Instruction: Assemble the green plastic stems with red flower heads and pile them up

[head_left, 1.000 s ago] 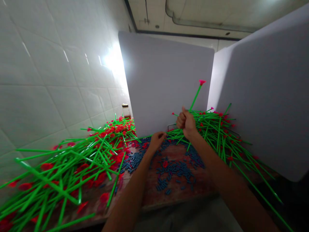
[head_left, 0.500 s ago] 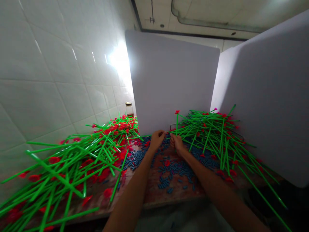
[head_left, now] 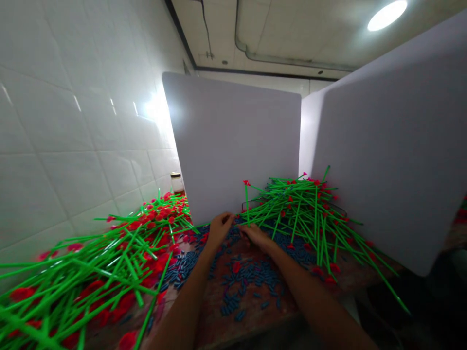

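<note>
My right hand [head_left: 256, 236] lies low over the table, its fingers at the foot of an upright green plastic stem [head_left: 247, 204] with a small red flower head, and it seems to hold that stem. My left hand [head_left: 220, 229] is just to its left, fingers curled over scattered small blue tubes [head_left: 242, 287]. Whatever lies under those fingers is hidden. A large heap of green stems with red heads [head_left: 127, 257] spreads to the left of my hands, and a second heap [head_left: 306, 216] rises to the right.
The heaps and blue tubes lie on a worn reddish-brown wooden table [head_left: 215, 326]. White tiles [head_left: 73, 146] form the wall on the left. Two white upright boards [head_left: 233, 141] stand behind and to the right. A small glass jar [head_left: 177, 183] stands behind the left heap.
My right hand has dropped from its raised fist to table level and moved left, with the stem now upright at its fingers. My two hands are closer together, and the view has tilted.
</note>
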`<state>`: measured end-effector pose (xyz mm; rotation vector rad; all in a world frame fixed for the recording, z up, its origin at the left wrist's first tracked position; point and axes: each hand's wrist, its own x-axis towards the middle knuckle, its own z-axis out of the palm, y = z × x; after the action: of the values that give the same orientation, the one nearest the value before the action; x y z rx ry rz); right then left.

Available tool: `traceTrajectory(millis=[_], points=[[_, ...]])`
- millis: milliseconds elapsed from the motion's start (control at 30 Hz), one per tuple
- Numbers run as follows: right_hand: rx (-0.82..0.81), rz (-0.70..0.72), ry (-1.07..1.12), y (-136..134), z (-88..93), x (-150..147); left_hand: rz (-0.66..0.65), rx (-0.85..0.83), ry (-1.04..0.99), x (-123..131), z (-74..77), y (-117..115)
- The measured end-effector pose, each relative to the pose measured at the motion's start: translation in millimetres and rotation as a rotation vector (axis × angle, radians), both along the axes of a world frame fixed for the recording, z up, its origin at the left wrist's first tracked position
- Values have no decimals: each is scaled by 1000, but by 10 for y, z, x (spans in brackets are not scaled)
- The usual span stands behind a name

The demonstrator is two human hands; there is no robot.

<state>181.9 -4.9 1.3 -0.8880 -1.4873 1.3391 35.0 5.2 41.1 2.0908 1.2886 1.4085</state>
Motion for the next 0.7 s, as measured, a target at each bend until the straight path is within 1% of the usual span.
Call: traceTrajectory(millis=[67,100,167,233,267,300,333,400,500,567,633,700], points=[[-37,0,-32,-7,68,9,6,14,10,-14,21,-11],[-36,-21,4,-10,129,27,8,20,12,-20,29,-14],[35,-90,214,-10,280,100,16,16,13,-28,34,-14],[148,-179,509,-7,416,209,16,0,21,-31,23,0],[179,-210,605,-5,460,268,15,-7,25,-31,13,10],[188,-232,651,-5,484,322,14,-11,27,-30,-1,19],[177,-247,653,-6,487,369,15,-14,26,-28,-14,25],[130,-267,589,-18,452,430,26,-13,33,-21,-36,15],[97,-262,486,-46,374,446,57,6,79,7,-25,-69],[97,-229,425,-53,338,426,89,55,128,36,26,-147],[99,-178,369,-47,312,394,59,73,238,51,107,-207],[112,-114,317,-41,289,353,59,30,381,12,204,-234]])
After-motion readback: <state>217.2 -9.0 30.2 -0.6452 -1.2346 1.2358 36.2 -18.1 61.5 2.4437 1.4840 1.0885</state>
